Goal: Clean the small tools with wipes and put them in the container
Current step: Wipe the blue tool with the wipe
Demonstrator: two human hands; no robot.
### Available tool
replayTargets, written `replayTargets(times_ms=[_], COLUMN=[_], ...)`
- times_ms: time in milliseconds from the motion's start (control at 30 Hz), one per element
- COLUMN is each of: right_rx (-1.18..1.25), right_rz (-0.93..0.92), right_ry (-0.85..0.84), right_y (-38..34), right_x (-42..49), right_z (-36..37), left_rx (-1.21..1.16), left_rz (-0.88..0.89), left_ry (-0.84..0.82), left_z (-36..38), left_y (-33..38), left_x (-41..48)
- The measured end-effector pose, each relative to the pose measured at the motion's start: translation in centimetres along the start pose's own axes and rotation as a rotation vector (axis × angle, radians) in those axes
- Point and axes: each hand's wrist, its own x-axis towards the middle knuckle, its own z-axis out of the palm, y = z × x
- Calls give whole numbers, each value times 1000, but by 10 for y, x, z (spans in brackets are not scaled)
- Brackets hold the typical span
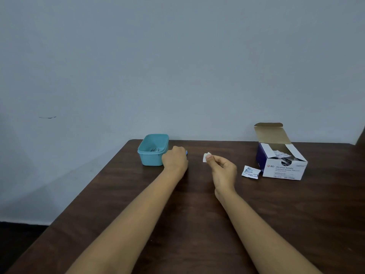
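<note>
A teal plastic container (152,160) stands at the table's far left corner, with small metal tools lying inside it. My left hand (174,160) rests on the table just right of the container, fingers closed over a small blue tool (186,152) of which only a tip shows. My right hand (223,168) hovers above the table's middle and pinches a small white wipe (206,156) between thumb and fingers. The two hands are apart.
An open box of alcohol swabs (282,169) stands at the far right, with sachets inside. A torn white sachet (250,172) lies on the dark wooden table (197,224) just left of the box. A plain wall rises behind the table.
</note>
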Motion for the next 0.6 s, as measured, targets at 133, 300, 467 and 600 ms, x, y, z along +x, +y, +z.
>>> replayTargets(times_ms=[133, 300, 467, 600], right_rx=[-3, 5, 60, 137], right_rz=[15, 33, 68, 142], right_ry=[9, 30, 64, 50], right_y=[2, 0, -7, -12], right_x=[2, 2, 1, -1], right_z=[0, 0, -2, -6], left_rx=[47, -127, -612, -766], left_rz=[11, -46, -96, -47], left_ry=[48, 119, 185, 223], left_z=[2, 1, 4, 5], left_y=[-1, -4, -7, -6], left_x=[-3, -20, -46, -73])
